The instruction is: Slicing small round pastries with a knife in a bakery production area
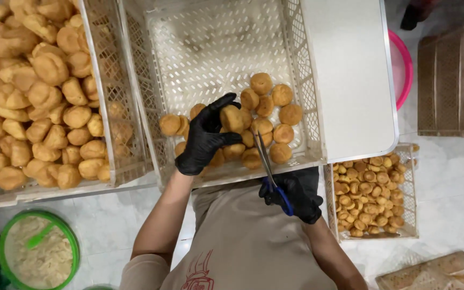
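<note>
My left hand (205, 137), in a black glove, is closed around a round golden puff pastry (231, 118) over a white perforated crate (210, 43). Several more puffs (275, 115) lie at the near end of that crate. My right hand (292, 196), also black-gloved, grips blue-handled scissors (270, 171) just below the crate's front edge. The blades point up toward the held puff, with their tips a little to its right and below it.
A second white crate (100, 80) on the left is heaped with puffs. A smaller crate (410, 177) of puffs sits on the right under a white board (350, 75). A green bowl (6, 231) of pale filling is at the lower left. A pink basin (404, 64) peeks out beyond the board.
</note>
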